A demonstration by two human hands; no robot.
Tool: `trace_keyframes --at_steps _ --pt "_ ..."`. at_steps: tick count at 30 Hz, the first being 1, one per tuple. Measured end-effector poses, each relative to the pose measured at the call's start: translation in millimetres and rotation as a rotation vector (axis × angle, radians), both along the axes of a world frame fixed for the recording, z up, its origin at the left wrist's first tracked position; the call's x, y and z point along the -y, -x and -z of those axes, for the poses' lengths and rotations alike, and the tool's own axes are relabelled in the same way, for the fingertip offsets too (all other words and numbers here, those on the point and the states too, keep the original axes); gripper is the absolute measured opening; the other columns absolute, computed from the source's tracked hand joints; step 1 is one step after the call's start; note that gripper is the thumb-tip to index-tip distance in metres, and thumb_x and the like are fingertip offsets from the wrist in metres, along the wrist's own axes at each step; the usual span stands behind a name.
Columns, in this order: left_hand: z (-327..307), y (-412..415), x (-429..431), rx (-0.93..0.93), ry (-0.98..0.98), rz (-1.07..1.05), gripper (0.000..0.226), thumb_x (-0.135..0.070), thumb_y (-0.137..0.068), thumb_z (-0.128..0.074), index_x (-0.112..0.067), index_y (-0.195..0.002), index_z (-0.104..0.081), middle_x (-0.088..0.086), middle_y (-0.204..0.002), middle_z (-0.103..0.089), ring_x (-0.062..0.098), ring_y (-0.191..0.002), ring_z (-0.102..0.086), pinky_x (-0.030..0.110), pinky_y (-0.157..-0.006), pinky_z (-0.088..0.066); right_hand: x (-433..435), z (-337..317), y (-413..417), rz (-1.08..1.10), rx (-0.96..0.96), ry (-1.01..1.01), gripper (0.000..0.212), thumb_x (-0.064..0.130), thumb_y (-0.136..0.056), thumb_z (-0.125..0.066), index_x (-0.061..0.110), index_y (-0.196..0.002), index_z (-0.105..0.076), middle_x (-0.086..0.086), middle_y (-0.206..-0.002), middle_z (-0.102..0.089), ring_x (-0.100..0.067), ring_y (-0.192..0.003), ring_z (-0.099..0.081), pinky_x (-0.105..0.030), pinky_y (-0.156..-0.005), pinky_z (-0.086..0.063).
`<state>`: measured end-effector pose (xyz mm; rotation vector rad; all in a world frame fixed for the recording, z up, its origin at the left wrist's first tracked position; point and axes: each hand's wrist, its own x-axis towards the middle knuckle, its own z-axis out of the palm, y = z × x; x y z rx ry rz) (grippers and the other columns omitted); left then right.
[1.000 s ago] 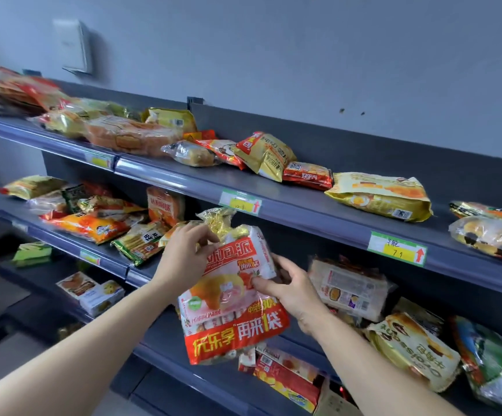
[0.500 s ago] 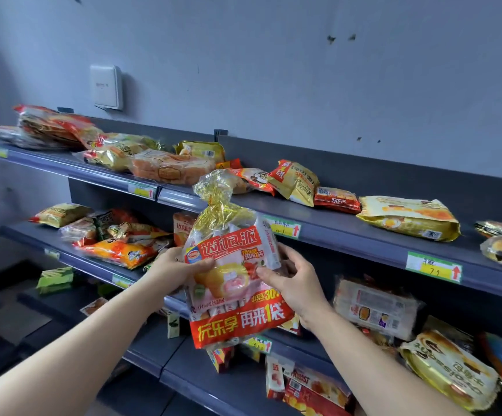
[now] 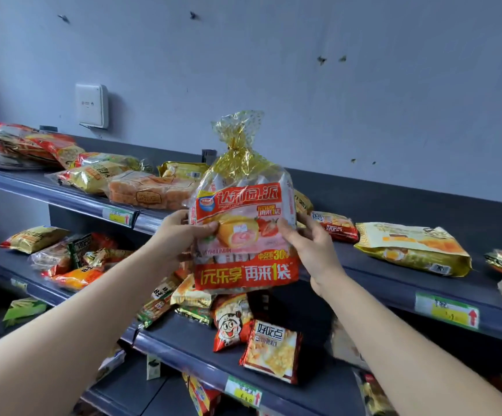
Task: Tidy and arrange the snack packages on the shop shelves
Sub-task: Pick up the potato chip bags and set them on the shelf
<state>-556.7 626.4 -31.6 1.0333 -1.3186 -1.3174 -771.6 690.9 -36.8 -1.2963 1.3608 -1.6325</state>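
A big red-and-white cake-roll bag (image 3: 245, 235) with a gold tied top stands upright in the air in front of the top shelf (image 3: 394, 283). My left hand (image 3: 180, 232) grips its left edge, thumb across the front. My right hand (image 3: 310, 244) grips its right edge. The bag hides the packets lying behind it on the top shelf. More snack packets lie scattered along the top shelf and on the middle shelf (image 3: 189, 346) below.
A yellow flat packet (image 3: 409, 247) and a small red packet (image 3: 335, 226) lie right of the bag on the top shelf. An orange cake pack (image 3: 150, 192) lies to its left. A cartoon-face packet (image 3: 231, 321) and a corn packet (image 3: 273, 349) sit on the middle shelf.
Both hands have lifted the cake-roll bag from middle-shelf height up to the top shelf's level. The camera has tilted upward, showing more wall.
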Motion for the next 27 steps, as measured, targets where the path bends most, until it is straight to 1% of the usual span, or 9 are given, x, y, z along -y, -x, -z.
trace_keyframes --at_steps 3,6,7,10,14,17,19,22,27 --pt "-17 17 27 -0.049 0.060 -0.066 0.037 -0.014 -0.081 -0.075 -0.010 -0.114 -0.059 0.005 -0.091 -0.072 0.014 -0.064 -0.070 0.028 -0.051 -0.052 34 -14 30 0.102 -0.040 -0.029 0.036 0.052 -0.090 -0.053 0.021 -0.101 -0.067 0.003 -0.100 -0.071 -0.016 -0.092 -0.066 -0.034 -0.082 -0.052" --pt "-28 27 49 -0.102 0.094 -0.123 0.037 -0.014 -0.082 -0.074 -0.009 -0.115 -0.060 0.004 -0.092 -0.072 0.013 -0.066 -0.069 0.029 -0.056 -0.052 76 -16 63 0.299 -0.250 -0.133 0.024 0.036 -0.095 -0.054 0.015 -0.096 -0.065 -0.002 -0.108 -0.066 -0.022 -0.095 -0.059 -0.041 -0.083 -0.050" --pt "-30 29 56 -0.120 0.102 -0.142 0.035 -0.014 -0.082 -0.073 -0.009 -0.114 -0.060 0.002 -0.090 -0.071 0.012 -0.066 -0.068 0.029 -0.057 -0.051 88 -17 72 0.323 -0.341 -0.175 0.018 0.031 -0.093 -0.058 0.017 -0.102 -0.064 -0.003 -0.115 -0.064 -0.025 -0.098 -0.060 -0.041 -0.084 -0.050" --pt "-35 33 73 -0.157 0.099 -0.179 0.029 -0.014 -0.082 -0.073 -0.012 -0.107 -0.061 0.001 -0.085 -0.070 0.013 -0.068 -0.066 0.030 -0.059 -0.049 118 -16 86 0.342 -0.703 -0.328 0.033 0.028 -0.088 -0.063 0.014 -0.118 -0.058 -0.004 -0.116 -0.062 -0.028 -0.100 -0.061 -0.037 -0.076 -0.050" --pt "-39 35 92 -0.132 0.098 -0.164 0.028 -0.015 -0.081 -0.073 -0.013 -0.106 -0.060 0.004 -0.089 -0.071 0.019 -0.075 -0.067 0.034 -0.063 -0.051 145 -14 85 0.496 -1.159 -0.386 0.034 0.042 -0.083 -0.067 0.019 -0.106 -0.056 -0.002 -0.101 -0.063 -0.024 -0.090 -0.062 -0.029 -0.056 -0.040" --pt "-41 36 106 -0.115 0.106 -0.155 0.032 -0.016 -0.081 -0.074 -0.013 -0.110 -0.061 0.004 -0.092 -0.072 0.021 -0.081 -0.069 0.037 -0.069 -0.054 156 -19 84 0.564 -1.393 -0.368 0.014 0.023 -0.089 -0.059 0.016 -0.100 -0.063 -0.002 -0.098 -0.064 -0.025 -0.091 -0.063 -0.028 -0.059 -0.040" --pt "-44 37 114 -0.109 0.102 -0.145 0.032 -0.017 -0.081 -0.074 -0.013 -0.111 -0.063 0.005 -0.094 -0.072 0.022 -0.084 -0.069 0.039 -0.073 -0.054 159 -22 89 0.605 -1.363 -0.370 0.013 0.008 -0.088 -0.051 0.014 -0.089 -0.062 -0.005 -0.099 -0.066 -0.027 -0.093 -0.063 -0.028 -0.063 -0.041" --pt "-50 43 123 -0.097 0.100 -0.104 0.029 -0.017 -0.082 -0.073 -0.011 -0.108 -0.062 0.006 -0.092 -0.072 0.021 -0.081 -0.068 0.037 -0.068 -0.053 165 -25 109 0.693 -1.076 -0.337 0.015 0.009 -0.087 -0.048 0.012 -0.073 -0.053 -0.008 -0.092 -0.064 -0.032 -0.089 -0.062 -0.030 -0.065 -0.042" --pt "-49 65 135 -0.039 0.076 -0.042 0.030 -0.017 -0.082 -0.074 -0.009 -0.108 -0.061 0.009 -0.093 -0.072 0.023 -0.080 -0.067 0.038 -0.067 -0.057 161 -42 138 0.810 -0.700 -0.231 0.017 0.015 -0.089 -0.050 0.010 -0.074 -0.052 -0.009 -0.083 -0.058 -0.031 -0.078 -0.054 -0.030 -0.062 -0.037"
